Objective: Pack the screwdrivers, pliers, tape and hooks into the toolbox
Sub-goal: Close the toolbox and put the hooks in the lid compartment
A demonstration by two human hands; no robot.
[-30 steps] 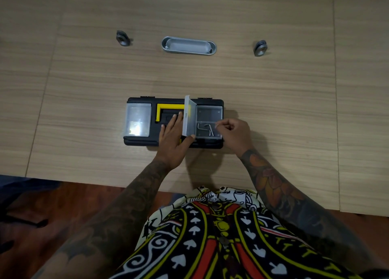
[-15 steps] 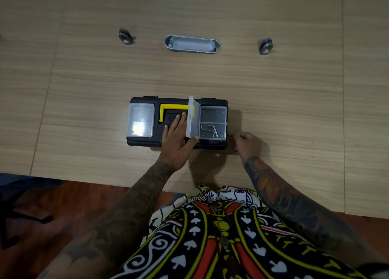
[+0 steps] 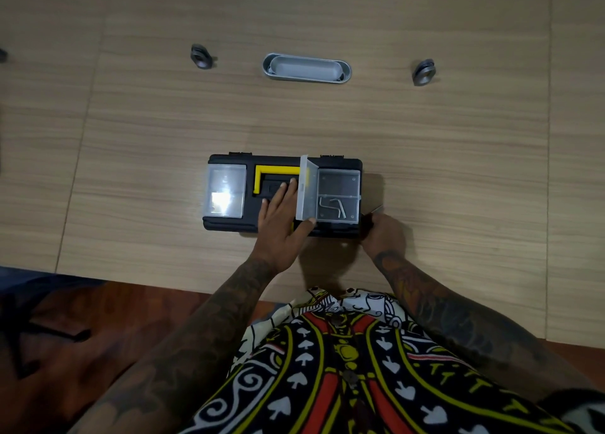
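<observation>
My left hand (image 3: 282, 218) lies flat on the toolbox (image 3: 229, 225), thumb propping its clear compartment lid (image 3: 304, 188) upright. 2 hooks (image 3: 332, 206) lie in the open compartment. At the box's 4 o'clock, my right hand (image 3: 384, 234) pinches something thin, mostly hidden, on the table (image 3: 458, 158).

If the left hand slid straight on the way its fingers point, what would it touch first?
Probably the yellow handle on the toolbox; the left hand lies flat just short of it, fingers pointing there. Depth is uncertain.
</observation>
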